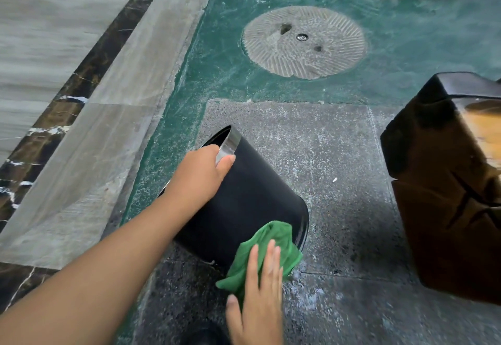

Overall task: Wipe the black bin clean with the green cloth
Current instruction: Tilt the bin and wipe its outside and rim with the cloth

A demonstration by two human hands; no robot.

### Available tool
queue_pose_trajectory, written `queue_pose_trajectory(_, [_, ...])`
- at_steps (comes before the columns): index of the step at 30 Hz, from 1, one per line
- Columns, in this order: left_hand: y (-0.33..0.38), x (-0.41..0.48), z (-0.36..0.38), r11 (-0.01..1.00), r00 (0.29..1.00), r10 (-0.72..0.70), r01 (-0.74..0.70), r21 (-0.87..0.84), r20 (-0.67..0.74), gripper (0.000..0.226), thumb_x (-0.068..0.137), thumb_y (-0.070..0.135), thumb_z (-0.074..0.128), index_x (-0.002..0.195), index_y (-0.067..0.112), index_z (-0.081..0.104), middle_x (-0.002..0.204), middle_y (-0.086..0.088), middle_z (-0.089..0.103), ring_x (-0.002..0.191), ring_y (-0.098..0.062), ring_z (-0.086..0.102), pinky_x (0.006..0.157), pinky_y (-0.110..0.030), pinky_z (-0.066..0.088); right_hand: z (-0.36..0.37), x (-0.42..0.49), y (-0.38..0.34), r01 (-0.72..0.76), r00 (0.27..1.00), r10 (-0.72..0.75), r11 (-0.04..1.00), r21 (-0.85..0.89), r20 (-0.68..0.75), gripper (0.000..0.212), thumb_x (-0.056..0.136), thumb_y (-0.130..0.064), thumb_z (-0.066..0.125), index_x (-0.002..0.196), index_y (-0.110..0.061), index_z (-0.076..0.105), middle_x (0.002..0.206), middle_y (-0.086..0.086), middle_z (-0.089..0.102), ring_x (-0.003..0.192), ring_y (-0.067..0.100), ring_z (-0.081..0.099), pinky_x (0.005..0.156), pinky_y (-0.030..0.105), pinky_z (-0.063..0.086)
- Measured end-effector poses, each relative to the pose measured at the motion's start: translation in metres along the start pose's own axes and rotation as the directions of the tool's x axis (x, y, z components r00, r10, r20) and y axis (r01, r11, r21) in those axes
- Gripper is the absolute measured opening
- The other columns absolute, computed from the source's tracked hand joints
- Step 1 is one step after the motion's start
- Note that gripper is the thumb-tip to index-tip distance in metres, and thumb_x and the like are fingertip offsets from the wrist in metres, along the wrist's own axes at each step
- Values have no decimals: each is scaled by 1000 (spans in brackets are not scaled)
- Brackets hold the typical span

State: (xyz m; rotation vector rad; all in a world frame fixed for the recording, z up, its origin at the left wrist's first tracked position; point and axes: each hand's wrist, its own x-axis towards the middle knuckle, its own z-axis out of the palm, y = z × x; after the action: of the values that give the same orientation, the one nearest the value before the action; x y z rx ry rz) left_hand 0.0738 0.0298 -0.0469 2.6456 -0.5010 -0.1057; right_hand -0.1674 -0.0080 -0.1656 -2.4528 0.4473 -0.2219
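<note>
One black bin [241,203] with one silver rim band [229,145]. One green cloth [267,249]. Two hands: one left hand [199,175], one right hand [259,298] (both bare). One round grooved stone disc [303,42] set in the floor, showing what look like three small holes. One dark wooden block [444,182] at right.

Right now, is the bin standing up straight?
No, the black bin is tipped over sideways, held at its silver rim by the left hand.

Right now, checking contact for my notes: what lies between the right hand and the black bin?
The green cloth, pressed flat by the right hand against the black bin, head view.
</note>
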Motion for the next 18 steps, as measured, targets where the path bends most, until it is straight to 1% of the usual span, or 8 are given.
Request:
queue_pose_trajectory(2, [-2,0,1,1000,1000,0,0,-1,-4,48,93,44,52,59,20,28,56,0,38,53,-16,37,45,-33,17,-1,-3,4,48,998,-46,997,-63,32,107,55,-31,69,151,-7,29,163,20,11,150,38,12,113,49,22])
queue_pose_trajectory(4, [-3,0,0,1000,1000,-26,26,6,-14,47,93,44,51,59,20,29,57,0,40,55,-22,39,46,-34,17,-7,5,14,65,997,-61,994,-87,51,110,53,-26,80,150,-11,31,162,18,15,148,36,17,110,48,27])
queue_pose_trajectory(7, [-15,-1,-2,995,994,-102,102,4,-26,45,94,44,50,60,22,31,59,1,41,62,-30,42,49,-37,20,-14,17,30,160,985,-154,983,-89,74,115,59,-33,83,155,-16,22,165,12,12,150,31,16,113,45,25])
queue_pose_trajectory(10, [-24,-6,-3,992,991,-124,124,-3,-41,45,93,45,49,60,22,31,59,3,40,63,-30,42,52,-37,22,-23,31,40,192,979,-188,981,-40,81,117,69,-52,75,159,-20,8,168,4,5,153,22,9,120,37,14])
queue_pose_trajectory(12, [-20,-8,-2,994,994,-106,105,-13,-31,45,93,45,49,60,22,30,59,3,40,59,-27,39,48,-36,19,-25,46,41,151,987,-152,988,12,54,111,76,-59,67,159,-18,6,168,3,9,154,19,6,123,37,8])
queue_pose_trajectory(14, [-16,-7,-3,996,996,-84,83,-18,-25,45,94,44,50,59,22,29,59,2,39,55,-21,37,46,-34,16,-27,64,43,118,992,-122,985,128,23,99,81,-47,67,158,-16,13,166,1,15,154,19,7,123,44,8])
queue_pose_trajectory(16, [-15,-8,-4,996,996,-87,87,-9,-24,46,94,43,50,60,21,28,59,1,38,55,-21,36,46,-36,16,-34,88,46,38,999,-41,958,283,6,83,82,-31,65,154,-13,26,163,-2,22,153,18,14,123,46,13])
queue_pose_trajectory(18, [-18,-10,-4,994,994,-110,109,-15,-26,45,95,41,49,61,18,31,61,0,39,59,-26,38,51,-38,17,-41,117,52,-24,1000,22,938,345,9,70,85,-32,58,149,-12,37,158,1,34,148,22,28,122,44,20])
